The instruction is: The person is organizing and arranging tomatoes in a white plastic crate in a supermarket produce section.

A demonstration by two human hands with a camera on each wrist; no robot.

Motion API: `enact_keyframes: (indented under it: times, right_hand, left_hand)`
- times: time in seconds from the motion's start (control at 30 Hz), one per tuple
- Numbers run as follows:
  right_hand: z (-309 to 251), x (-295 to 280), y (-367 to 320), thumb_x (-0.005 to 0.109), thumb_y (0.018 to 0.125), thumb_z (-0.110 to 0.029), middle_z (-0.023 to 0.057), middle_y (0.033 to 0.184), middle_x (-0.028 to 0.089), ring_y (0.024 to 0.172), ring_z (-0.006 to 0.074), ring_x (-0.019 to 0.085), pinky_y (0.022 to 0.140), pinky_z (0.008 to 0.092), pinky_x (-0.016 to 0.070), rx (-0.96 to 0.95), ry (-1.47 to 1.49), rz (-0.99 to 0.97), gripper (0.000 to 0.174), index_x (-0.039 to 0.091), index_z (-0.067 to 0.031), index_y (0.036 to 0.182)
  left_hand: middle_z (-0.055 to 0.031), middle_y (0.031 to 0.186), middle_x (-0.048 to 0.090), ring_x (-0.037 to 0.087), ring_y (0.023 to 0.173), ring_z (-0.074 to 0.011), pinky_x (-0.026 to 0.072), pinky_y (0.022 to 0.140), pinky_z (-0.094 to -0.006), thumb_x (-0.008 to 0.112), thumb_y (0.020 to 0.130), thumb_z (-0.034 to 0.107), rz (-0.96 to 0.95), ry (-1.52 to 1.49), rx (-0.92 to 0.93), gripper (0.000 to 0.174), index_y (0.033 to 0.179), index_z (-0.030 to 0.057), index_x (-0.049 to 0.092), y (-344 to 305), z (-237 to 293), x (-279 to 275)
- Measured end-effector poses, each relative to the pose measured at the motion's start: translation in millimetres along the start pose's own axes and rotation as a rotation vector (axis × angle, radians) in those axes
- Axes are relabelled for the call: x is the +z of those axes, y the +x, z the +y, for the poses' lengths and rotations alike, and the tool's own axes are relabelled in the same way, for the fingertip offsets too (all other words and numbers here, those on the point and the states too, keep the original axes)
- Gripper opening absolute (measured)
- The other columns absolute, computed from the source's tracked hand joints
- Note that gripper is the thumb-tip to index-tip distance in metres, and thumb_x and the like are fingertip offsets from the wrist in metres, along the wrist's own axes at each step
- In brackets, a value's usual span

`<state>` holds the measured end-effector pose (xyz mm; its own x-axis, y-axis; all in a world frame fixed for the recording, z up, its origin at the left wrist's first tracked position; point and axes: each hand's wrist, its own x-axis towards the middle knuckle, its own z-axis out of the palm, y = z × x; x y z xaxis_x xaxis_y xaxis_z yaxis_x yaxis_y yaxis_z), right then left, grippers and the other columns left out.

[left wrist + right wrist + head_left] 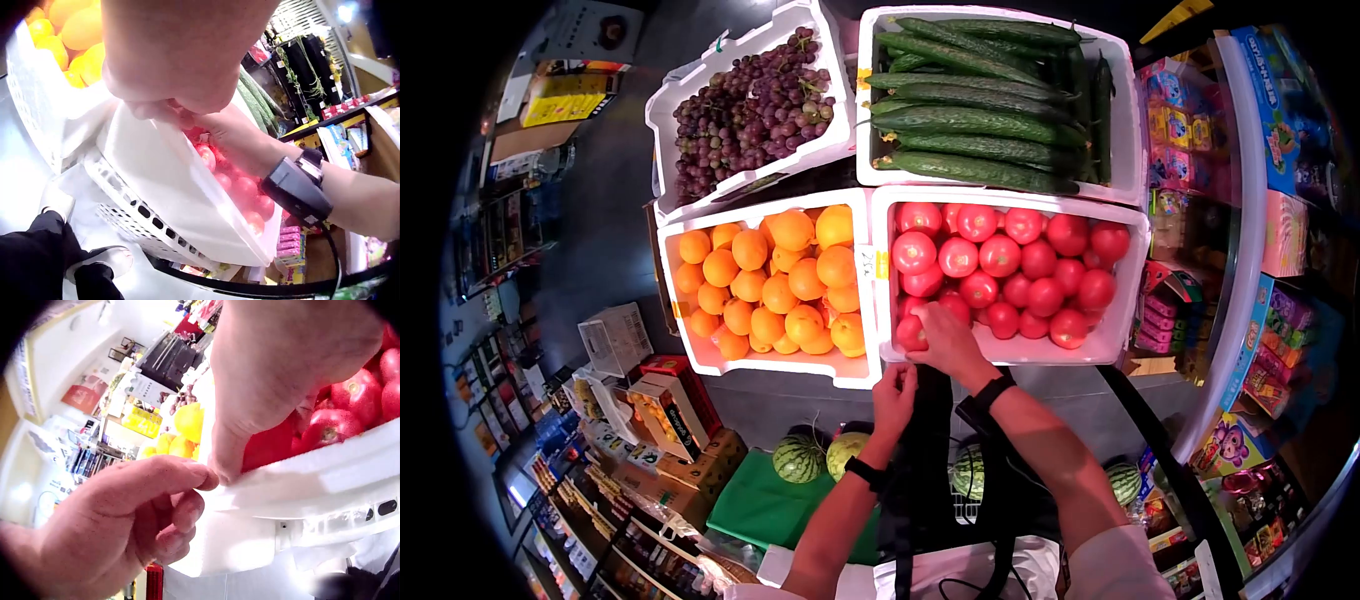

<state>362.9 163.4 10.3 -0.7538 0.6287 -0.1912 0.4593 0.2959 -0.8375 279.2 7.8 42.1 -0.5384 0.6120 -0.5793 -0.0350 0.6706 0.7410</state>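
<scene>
Glossy tomatoes (pixel 1000 256), matt foam box (pixel 1040 354)

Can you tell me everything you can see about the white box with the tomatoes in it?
The white box is an open-topped rectangle with thick walls that look like foam. A yellow patch sits on its left rim. It holds shiny red tomatoes, and the right hand reaches over its front edge, gripping one. It stands upright, right of the box of oranges and in front of the box of cucumbers. A white slotted crate shows beneath it.
</scene>
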Motion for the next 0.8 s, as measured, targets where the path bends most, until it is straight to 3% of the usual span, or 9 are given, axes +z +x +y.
enact_keyframes:
  times: [0.13,0.3,0.6,0.8]
  right_hand:
    - [-1.7,14.3,2.6,0.084,0.072,-0.035,0.0154,0.116,0.054,0.108,0.0348,0.058,0.088,0.0444,0.0516,0.037,-0.097,0.02,0.068,0.055,-0.006,0.126]
    - [5.5,8.6,-4.4,0.085,0.073,-0.024,0.0162,0.124,0.052,0.116,0.0374,0.055,0.096,0.044,0.0494,0.06,0.16,0.013,0.071,0.054,-0.0069,0.134]
    - [5.2,-1.9,0.8,0.082,0.075,-0.013,0.0164,0.135,0.048,0.124,0.0387,0.052,0.102,0.0446,0.0473,-0.071,0.121,-0.077,0.067,0.054,-0.0084,0.135]
    - [1.1,-3.7,-12.2,0.08,0.077,-0.012,0.0164,0.139,0.047,0.127,0.0385,0.05,0.103,0.0452,0.0467,0.029,0.188,0.028,0.064,0.054,-0.0067,0.135]
  left_hand:
    - [-0.0002,0.071,0.062,0.057,0.066,-0.0062,0.0465,0.062,-0.0231,0.063,0.099,0.013,0.019,-0.021,-0.018,0.014,0.099,-0.0014,0.064,-4.1,-6.5,-14.4]
    - [-0.0007,0.073,0.062,0.058,0.068,-0.0062,0.047,0.063,-0.0228,0.063,0.099,0.013,0.056,-0.005,-0.037,0.014,0.1,-0.0012,0.064,2.4,-5.8,-20.8]
    - [-0.0021,0.074,0.065,0.061,0.068,-0.0087,0.048,0.063,-0.0234,0.065,0.098,0.011,0.037,-0.003,0.029,0.014,0.101,-0.0022,0.064,19.6,11.2,-19.0]
    - [-0.0032,0.075,0.067,0.061,0.068,-0.0083,0.0491,0.063,-0.0243,0.066,0.097,0.009,0.08,0.083,0.189,0.011,0.1,-0.0016,0.066,34.7,16.5,-16.0]
